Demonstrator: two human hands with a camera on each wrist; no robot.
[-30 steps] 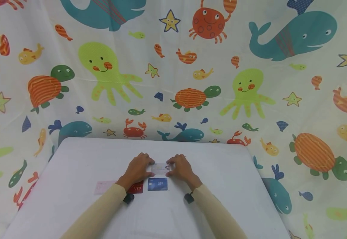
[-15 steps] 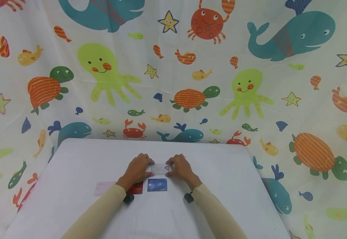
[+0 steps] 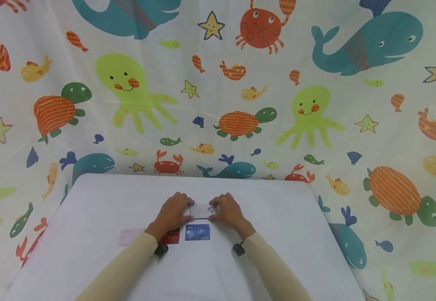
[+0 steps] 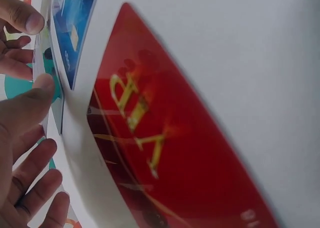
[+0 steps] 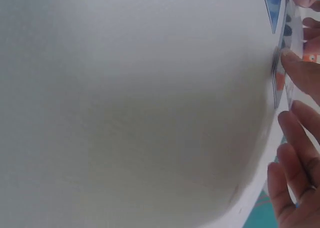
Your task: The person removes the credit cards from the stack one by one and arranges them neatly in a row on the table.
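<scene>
Both hands hold a pale, see-through-looking card [image 3: 201,211] by its two short ends, just above or on the white table; its exact height is hard to tell. My left hand [image 3: 173,212] pinches the left end between thumb and fingers. At the opposite end, my right hand [image 3: 228,212] does the same, beside a small dark picture on the card. Right below lies a blue VIP card [image 3: 197,232]. A red VIP card [image 4: 160,123] lies under the left wrist, partly hidden in the head view but large in the left wrist view.
A pale pink card [image 3: 130,237] lies to the left, partly covered by the left sleeve. The white table [image 3: 278,251] ends at a hanging cloth [image 3: 210,54] printed with sea animals. A small black device [image 3: 238,249] sits at each wrist.
Both hands stay almost in place. The pale card has tipped slightly, and a dark line now shows along its near edge. The other cards lie as before.
</scene>
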